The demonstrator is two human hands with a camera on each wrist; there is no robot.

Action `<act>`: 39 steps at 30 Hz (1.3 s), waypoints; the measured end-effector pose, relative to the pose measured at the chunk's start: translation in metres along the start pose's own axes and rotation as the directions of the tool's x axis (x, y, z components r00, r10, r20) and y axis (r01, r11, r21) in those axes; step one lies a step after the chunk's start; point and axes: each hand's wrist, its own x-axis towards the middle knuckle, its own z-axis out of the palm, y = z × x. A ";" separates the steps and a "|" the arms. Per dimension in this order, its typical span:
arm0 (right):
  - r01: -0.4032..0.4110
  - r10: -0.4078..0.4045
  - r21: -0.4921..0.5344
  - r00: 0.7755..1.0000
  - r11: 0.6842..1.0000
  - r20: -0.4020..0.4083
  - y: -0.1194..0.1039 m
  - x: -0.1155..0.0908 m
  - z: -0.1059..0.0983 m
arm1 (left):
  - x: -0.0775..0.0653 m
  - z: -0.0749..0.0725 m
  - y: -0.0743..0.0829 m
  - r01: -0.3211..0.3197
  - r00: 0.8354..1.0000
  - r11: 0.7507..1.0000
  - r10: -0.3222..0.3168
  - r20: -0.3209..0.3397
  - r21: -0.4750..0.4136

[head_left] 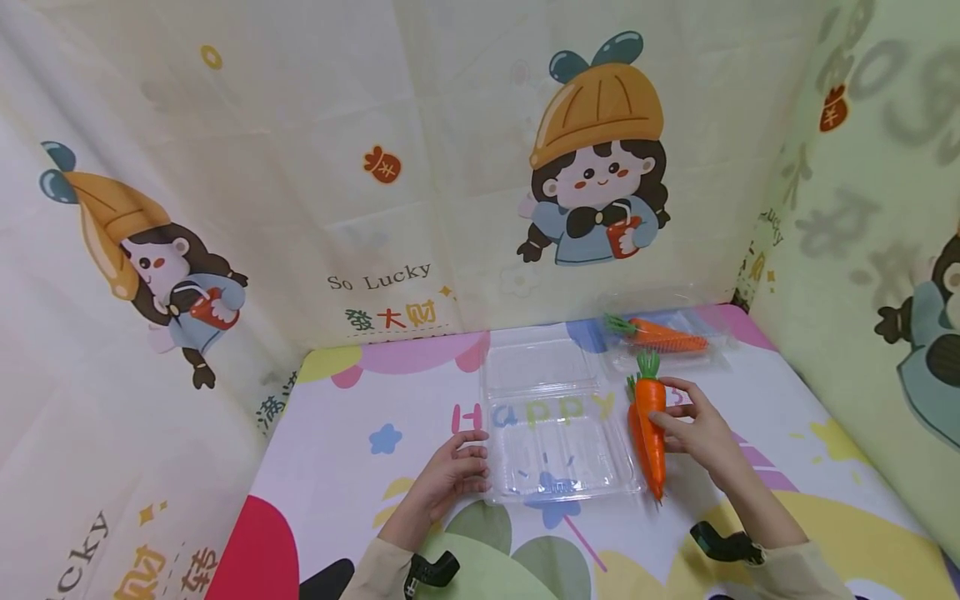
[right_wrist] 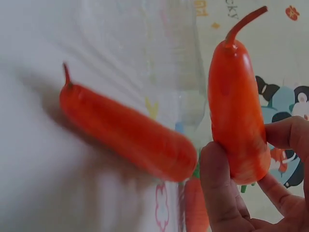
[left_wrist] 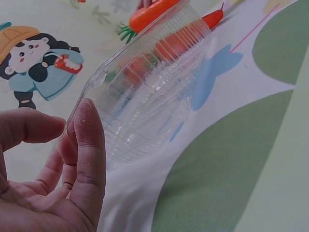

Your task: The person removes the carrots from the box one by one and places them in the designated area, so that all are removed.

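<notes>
A clear plastic clamshell box (head_left: 558, 497) lies with its lid folded back on the table. My left hand (head_left: 452, 477) pinches its left edge between thumb and finger, as the left wrist view shows. On the right, my right hand (head_left: 699, 427) holds an orange carrot (head_left: 654, 433) with a green top by its upper part, thin tip pointing down. Below that one, a second carrot (right_wrist: 128, 133) lies on the table beside the box's right side. In the head view the held carrot partly covers it.
Behind the box, at the back right, a clear plastic bag (head_left: 720, 360) holds an orange carrot (head_left: 667, 336) with a green top. The table (head_left: 322, 500) carries a colourful printed cover. Printed cloth walls (head_left: 450, 83) close off the back and both sides.
</notes>
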 end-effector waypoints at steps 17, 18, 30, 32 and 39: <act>-0.119 0.109 -0.255 0.993 0.960 -0.052 0.034 0.006 -0.024 | 0.004 0.003 -0.001 0.003 1.000 0.999 -0.004 -0.013 -0.033; -0.123 0.114 -0.259 0.992 0.958 -0.048 0.035 0.007 -0.024 | 0.004 0.003 -0.001 0.007 1.000 0.999 -0.007 -0.014 -0.036; -0.129 0.135 -0.245 0.991 0.961 0.010 0.037 0.008 -0.025 | 0.005 0.004 -0.001 0.024 1.000 0.999 -0.024 -0.018 -0.042; -0.116 0.122 -0.217 0.992 0.969 0.018 0.036 0.006 -0.026 | 0.005 0.004 -0.001 0.023 1.000 0.999 -0.024 -0.017 -0.041; -0.118 0.119 -0.205 0.993 0.972 -0.005 0.035 0.005 -0.032 | 0.004 0.005 -0.003 0.006 0.999 0.999 -0.008 -0.041 -0.036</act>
